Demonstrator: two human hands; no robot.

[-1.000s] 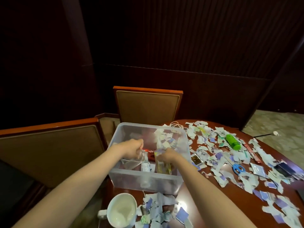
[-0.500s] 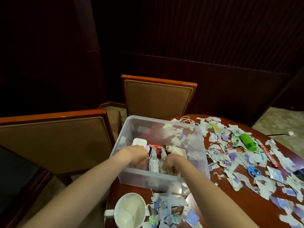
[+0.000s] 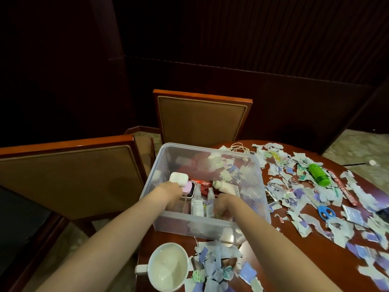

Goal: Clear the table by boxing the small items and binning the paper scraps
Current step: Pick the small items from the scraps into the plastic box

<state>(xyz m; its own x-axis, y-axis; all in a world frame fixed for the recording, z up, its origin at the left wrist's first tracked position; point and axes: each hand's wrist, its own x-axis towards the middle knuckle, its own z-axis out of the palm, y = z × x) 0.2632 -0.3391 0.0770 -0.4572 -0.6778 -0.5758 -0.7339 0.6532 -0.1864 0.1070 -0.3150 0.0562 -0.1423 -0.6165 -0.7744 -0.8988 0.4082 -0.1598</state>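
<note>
A clear plastic box (image 3: 210, 149) stands at the table's left edge. In it lie a white earbud case (image 3: 178, 179), a pink item (image 3: 188, 189), small clear spray bottles (image 3: 197, 202), a red packet (image 3: 202, 183) and a white bottle (image 3: 223, 186). My left hand (image 3: 173, 192) is low inside the box, beside the pink item. My right hand (image 3: 223, 204) is also down in the box, over something yellowish; its fingers are hidden. Torn paper scraps (image 3: 294, 192) cover the table, and another heap (image 3: 216, 264) lies in front of the box.
Among the scraps lie a green cylinder (image 3: 319, 174), blue scissors (image 3: 325, 211), a red stick packet (image 3: 342, 190), a foil sachet (image 3: 353, 213) and rubber bands (image 3: 239, 148). A white cup (image 3: 168, 267) stands near the front edge. Two padded chairs (image 3: 202, 121) (image 3: 69, 175) crowd the left side.
Both hands have sunk from above the box rim down to its bottom. The clear thing and the bottle that they held higher up are no longer plainly visible in them.
</note>
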